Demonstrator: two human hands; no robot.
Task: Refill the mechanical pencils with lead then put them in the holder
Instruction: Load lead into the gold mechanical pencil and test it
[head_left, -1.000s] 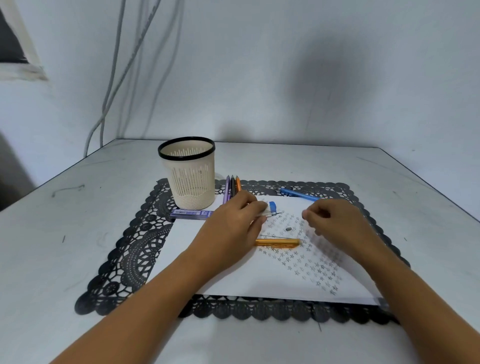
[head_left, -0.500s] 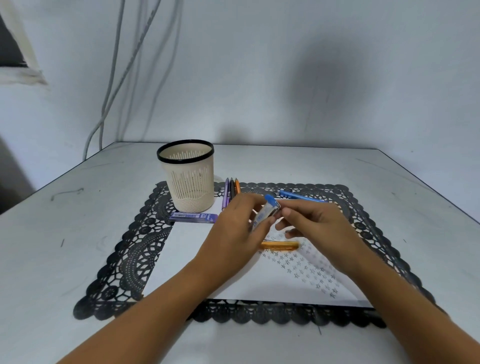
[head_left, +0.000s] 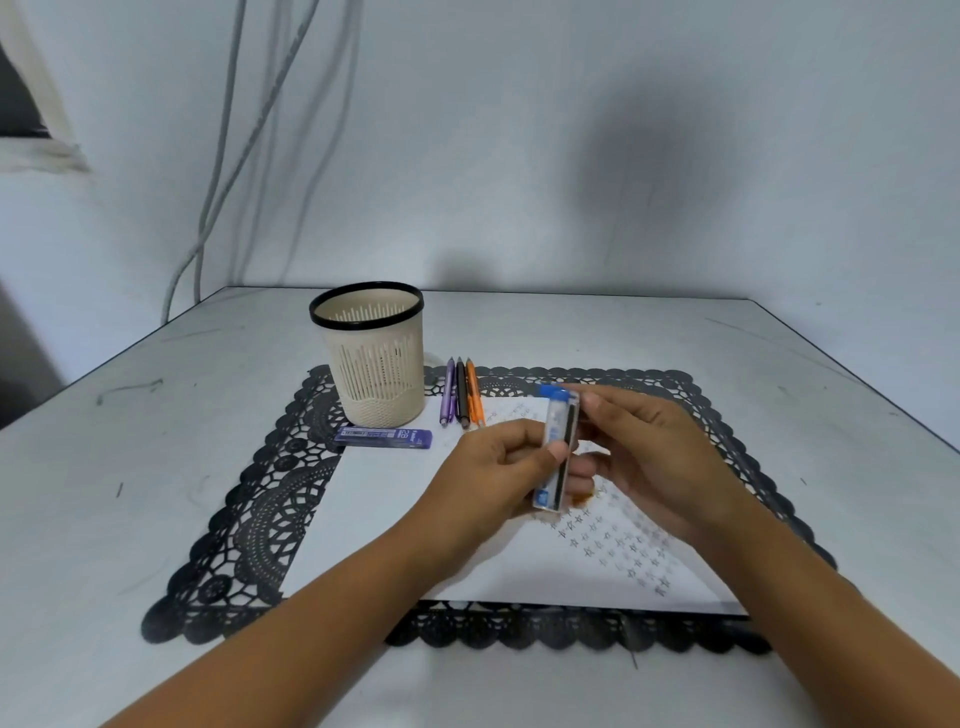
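Observation:
My left hand (head_left: 491, 475) grips a clear lead case with a blue cap (head_left: 558, 444), held upright above the white paper (head_left: 395, 499). My right hand (head_left: 654, 457) pinches the top of the same case near its cap. A cream slotted holder with a black rim (head_left: 371, 358) stands at the back left of the mat. Three mechanical pencils, purple (head_left: 448, 392), black (head_left: 461, 392) and orange (head_left: 472, 392), lie side by side just right of the holder. A small orange bit of another pencil (head_left: 583, 500) shows under my hands.
A purple 2B lead case (head_left: 383, 438) lies flat in front of the holder. The black lace mat (head_left: 260, 519) sits under the paper on the grey table (head_left: 130, 467). Cables (head_left: 218, 156) hang down the wall at the back left.
My left hand picked the clear lead case up off the paper and raised it upright. My right hand moved in from the right and took hold of its top end.

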